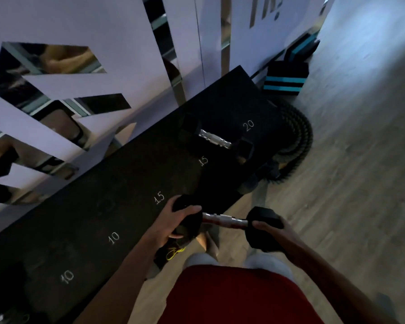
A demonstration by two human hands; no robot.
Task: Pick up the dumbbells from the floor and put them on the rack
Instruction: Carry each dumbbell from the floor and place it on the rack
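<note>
1. Top: a red top (239, 298), plain as far as I can see. It fills the bottom middle of the view.
2. Legs: light grey legwear (200, 259), shorts or trousers, honestly can't tell. Only two pale bits show past the red.
3. Feet: one dark shoe (166, 256) with bright yellow laces (174, 251).
4. Arms: left forearm (131, 260) and right forearm (313, 260) are both bare.

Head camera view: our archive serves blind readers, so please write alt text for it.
A person holds a black hex dumbbell by its ends, left hand and right hand each gripping a head, beside a black rack marked 10, 15 and 20. A second dumbbell lies on the rack.
</note>
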